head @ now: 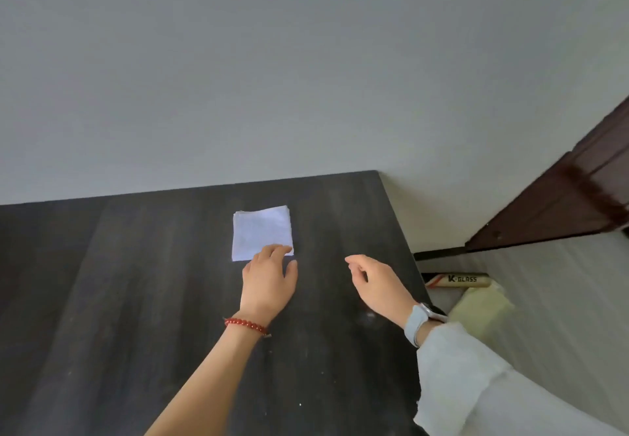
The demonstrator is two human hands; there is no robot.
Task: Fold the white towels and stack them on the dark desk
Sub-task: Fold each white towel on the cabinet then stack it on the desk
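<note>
- a folded white towel (262, 231) lies flat on the dark desk (136, 299), toward the far side and a little right of the middle; layered edges show along its far and right sides, so it may be a small stack, but i cannot count the layers.
- the left hand (269, 282) reaches in from the near side, palm down, with its fingers laid fairly straight on the towel's near right corner; the thumb sits out to the right on the desk, just off the cloth. it presses or touches rather than grips.
- a red bead bracelet (245, 325) circles the left wrist, and the forearm is bare.
- the right hand (377, 282) hangs above the desk to the right of the towel, well clear of it, fingers loosely curled and relaxed, holding nothing.
- a pale watch (418, 323) sits on the right wrist, with a loose white sleeve (459, 377) behind it.
- the desk's far edge meets a plain grey wall (306, 61).
- off the desk's right edge, lower down, lies a tube (457, 279) printed "k-glass", beside something pale yellow that is too blurred to tell.
- a dark brown panel (561, 204) slants in at the far right; what it belongs to i cannot tell.
</note>
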